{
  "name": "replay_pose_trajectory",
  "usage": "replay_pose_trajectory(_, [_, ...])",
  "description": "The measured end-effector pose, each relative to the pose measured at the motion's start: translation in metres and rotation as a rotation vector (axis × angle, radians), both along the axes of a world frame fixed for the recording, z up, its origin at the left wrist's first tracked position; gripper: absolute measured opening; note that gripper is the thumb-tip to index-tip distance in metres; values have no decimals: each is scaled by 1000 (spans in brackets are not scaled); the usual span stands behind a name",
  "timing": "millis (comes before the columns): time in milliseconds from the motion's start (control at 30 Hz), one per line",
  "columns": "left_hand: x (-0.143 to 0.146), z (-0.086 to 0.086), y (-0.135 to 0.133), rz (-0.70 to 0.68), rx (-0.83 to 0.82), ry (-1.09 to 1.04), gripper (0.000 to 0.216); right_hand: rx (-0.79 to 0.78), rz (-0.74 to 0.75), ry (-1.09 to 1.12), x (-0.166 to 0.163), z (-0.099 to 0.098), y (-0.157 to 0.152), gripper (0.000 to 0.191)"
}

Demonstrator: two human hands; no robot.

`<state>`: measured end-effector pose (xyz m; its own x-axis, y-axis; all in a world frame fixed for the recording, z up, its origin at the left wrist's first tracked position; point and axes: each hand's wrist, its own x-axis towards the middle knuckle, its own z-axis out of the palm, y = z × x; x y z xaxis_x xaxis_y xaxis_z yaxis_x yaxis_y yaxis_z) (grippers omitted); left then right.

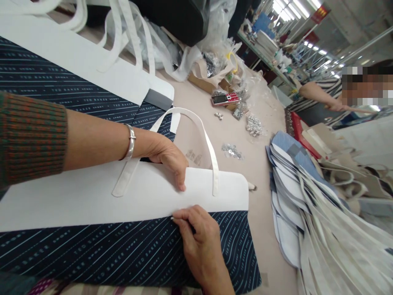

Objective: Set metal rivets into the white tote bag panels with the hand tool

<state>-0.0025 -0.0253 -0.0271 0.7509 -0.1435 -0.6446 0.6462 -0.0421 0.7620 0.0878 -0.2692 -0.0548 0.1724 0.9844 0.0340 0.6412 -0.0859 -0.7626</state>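
Across the table lies a bag panel, a white band joined to navy striped lining with printed lettering. A white strap handle arches from its upper edge. My left hand grips that upper edge, thumb on the white face and the other fingers hidden behind. Below it, my right hand is closed in a pinch at the seam between white and navy. A tiny pale spot shows at its fingertips, too small to name. Another white and navy panel with straps lies behind my left arm.
Small metal discs, a cluster of silver pieces and a red phone lie beyond the panel. Stacked blue and white panels with long straps sit at right. A co-worker's arm reaches in behind.
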Motion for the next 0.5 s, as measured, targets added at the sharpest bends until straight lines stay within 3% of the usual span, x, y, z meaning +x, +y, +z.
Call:
replay_pose_trajectory(200, [-1, 2, 0, -51, -81, 108, 28, -19, 16, -55, -2, 1, 1, 18])
replay_pose_trajectory(367, [0, 1, 0, -41, -97, 116, 26, -101, -84, -68, -3, 4, 5, 7])
replay_pose_trajectory(500, [0, -3, 1, -28, -114, 115, 25, -146, -111, -47, -1, 5, 7, 13])
